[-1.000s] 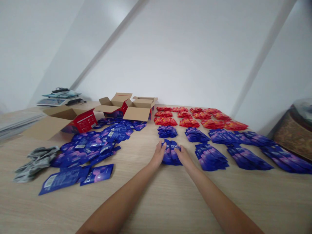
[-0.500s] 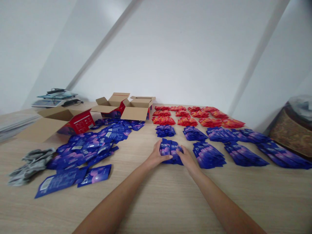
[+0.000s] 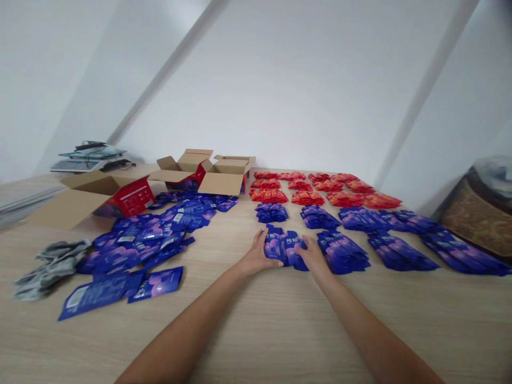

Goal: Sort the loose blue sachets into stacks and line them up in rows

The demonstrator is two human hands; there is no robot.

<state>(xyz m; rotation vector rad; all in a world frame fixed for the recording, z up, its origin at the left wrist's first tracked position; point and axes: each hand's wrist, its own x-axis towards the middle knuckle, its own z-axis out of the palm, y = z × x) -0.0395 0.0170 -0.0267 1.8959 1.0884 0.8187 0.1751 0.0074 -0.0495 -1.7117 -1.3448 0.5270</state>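
Below the frame's centre, your arms (image 3: pixel 200 314) stretch forward, left hand (image 3: pixel 255 257) and right hand (image 3: pixel 314 257) holding blue packets (image 3: pixel 293 241) lettered 纯粉 in white.

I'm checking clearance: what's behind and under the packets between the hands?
Behind the packets between the left hand and right hand: a blue stack, then red stacks. What's directly under the packets is covered and can't be seen.

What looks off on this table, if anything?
The crumpled grey cloth at far left looks out of place among packets. The blue heap beside it is jumbled, front packets lying askew, unlike the neater blue stacks at right. No spill or damage visible.
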